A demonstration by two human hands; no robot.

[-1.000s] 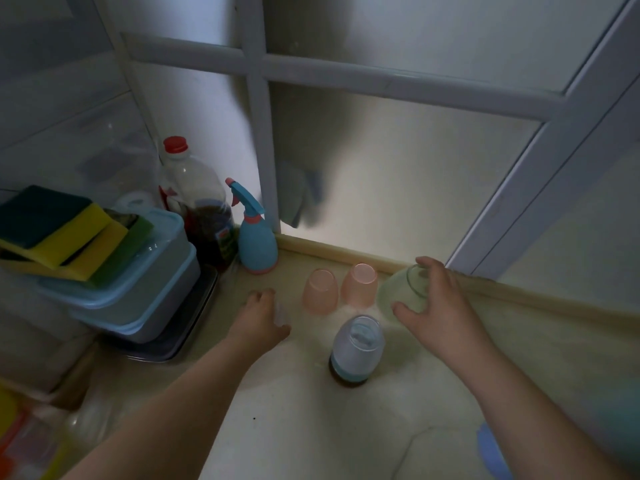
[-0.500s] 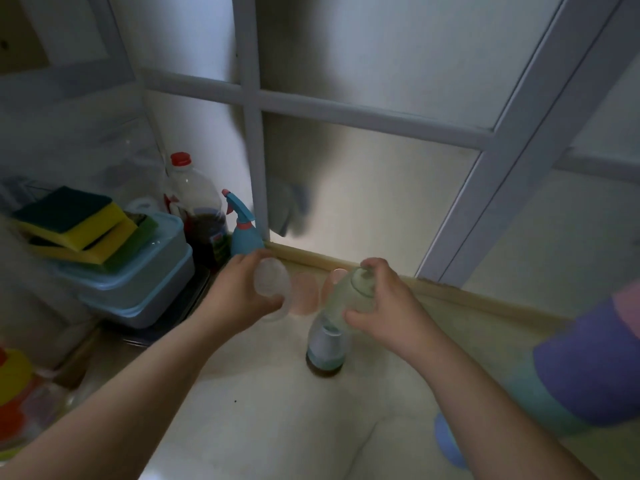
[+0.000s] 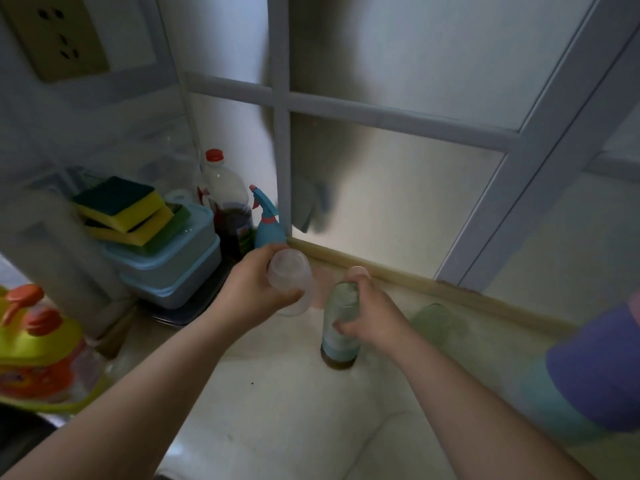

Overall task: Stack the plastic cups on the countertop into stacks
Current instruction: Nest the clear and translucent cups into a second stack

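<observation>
Clear plastic cup (image 3: 290,285) gripped in left hand (image 3: 254,289); right hand (image 3: 372,315) grips pale green cup (image 3: 341,304) atop stack (image 3: 339,344), hiding pink cups (image 3: 358,271) behind.

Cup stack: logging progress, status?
Left hand holds clear cup. Right hand seats green cup on stack. Pink cups behind, nothing blocking.

The pink cups (image 3: 323,284) sit mostly hidden behind both hands, their outlines blurred.
</observation>
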